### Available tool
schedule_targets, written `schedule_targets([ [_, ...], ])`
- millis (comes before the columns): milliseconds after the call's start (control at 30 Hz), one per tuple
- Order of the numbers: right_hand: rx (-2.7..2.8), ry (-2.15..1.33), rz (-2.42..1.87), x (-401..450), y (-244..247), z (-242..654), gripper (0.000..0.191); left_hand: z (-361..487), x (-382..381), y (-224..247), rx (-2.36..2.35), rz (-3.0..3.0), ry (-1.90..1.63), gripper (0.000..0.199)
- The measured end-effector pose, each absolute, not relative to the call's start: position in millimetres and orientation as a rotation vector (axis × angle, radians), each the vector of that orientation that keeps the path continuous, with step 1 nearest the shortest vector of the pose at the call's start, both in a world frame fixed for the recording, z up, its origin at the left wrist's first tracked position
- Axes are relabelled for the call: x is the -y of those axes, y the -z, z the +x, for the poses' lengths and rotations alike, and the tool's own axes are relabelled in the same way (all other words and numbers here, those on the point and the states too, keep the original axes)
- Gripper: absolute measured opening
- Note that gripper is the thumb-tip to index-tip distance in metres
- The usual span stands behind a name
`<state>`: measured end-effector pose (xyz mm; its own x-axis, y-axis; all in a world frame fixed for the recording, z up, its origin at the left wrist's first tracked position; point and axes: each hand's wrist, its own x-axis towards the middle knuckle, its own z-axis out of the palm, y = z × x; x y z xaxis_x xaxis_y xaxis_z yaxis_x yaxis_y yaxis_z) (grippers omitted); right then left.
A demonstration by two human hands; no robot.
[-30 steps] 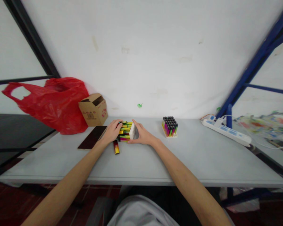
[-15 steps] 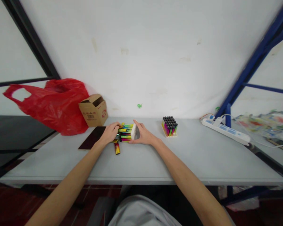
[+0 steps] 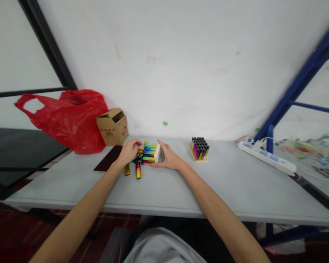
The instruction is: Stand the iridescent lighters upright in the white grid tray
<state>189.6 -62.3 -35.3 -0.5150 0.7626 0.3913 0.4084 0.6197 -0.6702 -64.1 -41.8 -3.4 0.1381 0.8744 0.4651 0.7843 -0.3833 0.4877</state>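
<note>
A white tray [image 3: 157, 153] lies tipped on its side, with several bright metallic-coloured lighters [image 3: 149, 155] pointing left out of it. My right hand [image 3: 168, 157] grips the tray from the right, thumb near and fingers far. At the lighters' left ends is my left hand [image 3: 129, 151], its fingers curled by a shiny gold piece; what they hold is hard to make out. Loose on the table below lie a red-and-yellow shiny lighter-sized piece [image 3: 138, 170] and a gold one [image 3: 127, 169].
To the right stands another tray packed with upright black-topped lighters [image 3: 199, 149]. A dark flat tablet-like panel [image 3: 107, 160] lies left of my hand. Behind it are a cardboard box [image 3: 113, 129] and a red plastic bag [image 3: 74, 124]. A white power strip [image 3: 267, 157] sits far right.
My left hand has drawn back a little left from the lighters. A gold piece now shows below it, beside the red-and-yellow one. My right hand keeps its grip; the view has shifted slightly.
</note>
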Motion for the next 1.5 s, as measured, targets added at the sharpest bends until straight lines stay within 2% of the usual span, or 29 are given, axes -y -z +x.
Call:
schedule_targets([
  [233, 2.178, -0.645, -0.911, 60, 38, 188, 0.133, -40, 59, -6, -1.508, 2.317, -1.108, 0.038],
  [400, 2.182, -0.627, -0.89, 60, 38, 188, 0.136, -9, 62, 7, -1.316, 2.568, -0.972, 0.047],
  [767, 2.195, -0.618, -0.881, 63, 35, 189, 0.13, -6, 54, 10, -1.457, 2.678, -0.897, 0.04],
  [1067, 2.193, -0.658, -0.942, 64, 32, 190, 0.129, -54, 39, 14, -1.663, 2.513, -0.78, 0.035],
  [1333, 2.203, -0.646, -0.948, 65, 30, 191, 0.128, -60, 34, 13, -1.521, 2.431, -0.895, 0.041],
  [1500, 2.217, -0.625, -0.947, 62, 28, 196, 0.13, -46, 43, 7, -1.579, 2.352, -0.947, 0.036],
])
